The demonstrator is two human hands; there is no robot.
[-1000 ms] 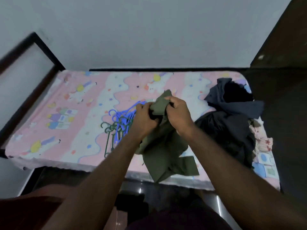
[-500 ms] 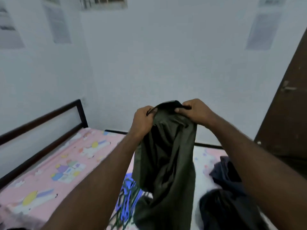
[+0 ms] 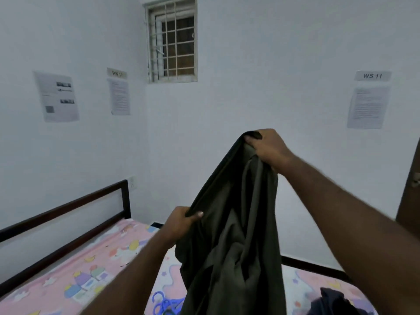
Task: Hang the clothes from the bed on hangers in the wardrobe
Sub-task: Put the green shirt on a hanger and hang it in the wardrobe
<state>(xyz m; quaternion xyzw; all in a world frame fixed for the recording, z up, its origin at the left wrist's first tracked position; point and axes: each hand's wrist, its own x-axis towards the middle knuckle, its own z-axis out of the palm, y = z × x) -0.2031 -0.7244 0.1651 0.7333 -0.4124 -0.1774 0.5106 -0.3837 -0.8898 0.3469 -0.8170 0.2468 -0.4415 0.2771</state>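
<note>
An olive-green garment (image 3: 234,235) hangs in the air in front of me, above the bed. My right hand (image 3: 268,148) grips its top edge high up. My left hand (image 3: 181,223) grips the same edge lower down and to the left, so the edge runs slanted between them. The cloth droops down out of the bottom of the view. Blue plastic hangers (image 3: 163,303) lie on the bed (image 3: 75,273) below it. A dark blue pile of clothes (image 3: 334,303) sits at the bottom right of the bed.
The bed has a pink patterned sheet and a dark metal headboard (image 3: 68,214) at the left. White walls carry paper notices and a barred window (image 3: 172,39). A dark brown door (image 3: 411,192) stands at the right edge.
The view has tilted up from the bed to the walls. My right hand rose with the garment's edge while my left hand slid lower along it, spreading the hands apart.
</note>
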